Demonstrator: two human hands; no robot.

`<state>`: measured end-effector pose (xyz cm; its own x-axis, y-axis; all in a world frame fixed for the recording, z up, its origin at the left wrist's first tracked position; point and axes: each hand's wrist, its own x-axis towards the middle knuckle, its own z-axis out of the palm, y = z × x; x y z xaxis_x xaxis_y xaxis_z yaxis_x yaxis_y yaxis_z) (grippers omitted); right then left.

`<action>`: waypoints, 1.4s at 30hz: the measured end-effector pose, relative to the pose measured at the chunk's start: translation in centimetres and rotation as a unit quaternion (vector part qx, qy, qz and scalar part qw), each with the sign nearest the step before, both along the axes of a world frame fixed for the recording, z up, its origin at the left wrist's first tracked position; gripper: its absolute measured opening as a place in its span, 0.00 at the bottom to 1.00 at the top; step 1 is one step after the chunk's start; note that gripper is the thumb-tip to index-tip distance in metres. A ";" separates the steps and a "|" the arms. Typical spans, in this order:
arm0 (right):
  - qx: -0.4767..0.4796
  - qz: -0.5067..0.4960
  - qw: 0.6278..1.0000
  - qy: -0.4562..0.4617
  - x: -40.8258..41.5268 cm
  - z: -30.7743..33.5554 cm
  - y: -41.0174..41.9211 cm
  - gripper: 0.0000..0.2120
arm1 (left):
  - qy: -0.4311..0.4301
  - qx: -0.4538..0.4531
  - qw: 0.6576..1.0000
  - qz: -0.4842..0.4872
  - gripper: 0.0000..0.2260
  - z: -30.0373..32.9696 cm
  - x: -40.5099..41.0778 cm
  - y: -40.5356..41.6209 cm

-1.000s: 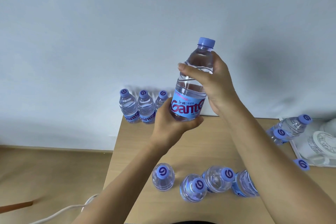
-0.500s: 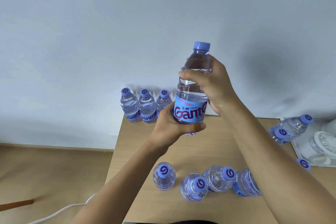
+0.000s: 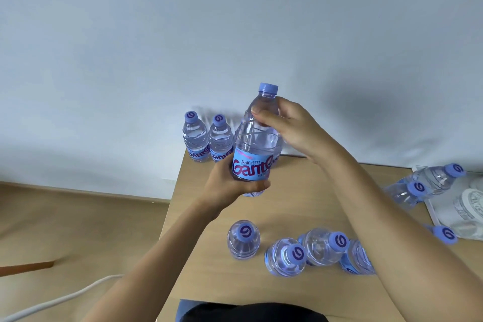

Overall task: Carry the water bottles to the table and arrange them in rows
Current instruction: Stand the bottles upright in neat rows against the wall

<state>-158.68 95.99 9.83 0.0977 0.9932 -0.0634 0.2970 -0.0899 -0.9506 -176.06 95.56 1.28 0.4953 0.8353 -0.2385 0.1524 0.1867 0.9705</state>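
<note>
Both hands hold one upright water bottle [image 3: 254, 144] above the far left part of the table [image 3: 300, 204]: the left hand [image 3: 230, 185] wraps its labelled lower body, the right hand [image 3: 290, 128] curls round its shoulder, apparently pinching near the neck.

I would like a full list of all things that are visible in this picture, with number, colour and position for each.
held bottle: one, clear with blue cap and label, upright, above the table's far left part.
back row bottles: two plainly visible, same colours, standing at the far left edge by the wall; any more are hidden.
near bottles: four, along the table's near side.
right bottles: three, partly hidden, at the right edge.
table: one, light wood.
white tray: one, far right.
cable: one, white, on the floor.
left hand: grips the bottle's base.
right hand: grips its shoulder.
</note>
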 end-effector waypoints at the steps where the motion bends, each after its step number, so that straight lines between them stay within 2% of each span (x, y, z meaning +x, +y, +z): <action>1: -0.005 0.008 1.000 -0.004 -0.4 -0.4 0.1 0.11 | 0.010 0.002 1.000 0.001 0.19 -0.5 -0.6 0.2; 7: -0.039 0.053 0.998 0.022 -3.8 -3.7 1.2 0.08 | 0.070 0.029 0.997 0.023 0.21 -3.7 -3.7 1.0; 9: -0.055 0.059 0.997 0.013 -5.1 -5.0 1.7 0.10 | 0.086 0.029 0.995 0.042 0.24 -5.1 -4.9 1.4; 14: -0.065 0.074 0.995 -0.028 -8.0 -8.3 2.3 0.07 | 0.131 0.014 0.989 0.070 0.33 -9.2 -7.5 2.3; 16: -0.064 0.072 0.995 -0.034 -9.1 -9.3 2.6 0.11 | 0.150 0.010 0.985 0.081 0.33 -10.7 -8.4 2.5; 22: -0.071 0.070 0.994 -0.044 -11.6 -11.6 3.3 0.15 | 0.134 0.007 0.985 0.109 0.29 -13.0 -9.9 2.9; 30: -0.063 0.045 0.996 -0.037 -13.3 -14.5 4.0 0.18 | 0.133 -0.014 0.981 0.141 0.35 -15.6 -10.6 4.3; 36: -0.033 0.047 0.995 -0.078 -13.9 -15.4 4.9 0.17 | 0.157 0.004 0.976 0.151 0.39 -16.9 -10.4 5.7; 42: -0.014 0.037 0.996 -0.078 -13.8 -15.6 6.4 0.21 | 0.177 0.052 0.969 0.162 0.34 -17.1 -9.4 7.8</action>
<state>-172.48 102.35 -5.78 0.0358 0.9961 -0.0806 0.4484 -0.0881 -0.8895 -185.45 103.40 -15.83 0.1047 0.9623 -0.2510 0.4287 0.1841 0.8845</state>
